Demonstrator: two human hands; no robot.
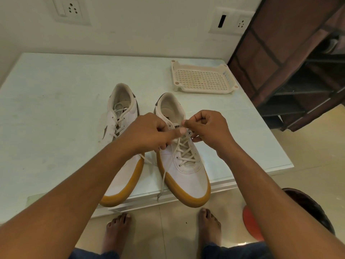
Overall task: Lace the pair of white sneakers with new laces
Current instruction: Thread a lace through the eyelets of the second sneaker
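White leather, gum soles: two sneakers stood side by side on the pale table [56,100], toes overhanging its near edge. Left hand [149,131] sat over the upper eyelets of the right-side sneaker [186,171], fingers curled round the lace [183,152], forefinger stretched out. Right hand [207,128] pinched the same lace between thumb and forefinger, just above the tongue. One loose end trailed down past the table edge. Left-side sneaker [128,180] lay partly under the left forearm. Perforated tray [201,79] behind, well apart.
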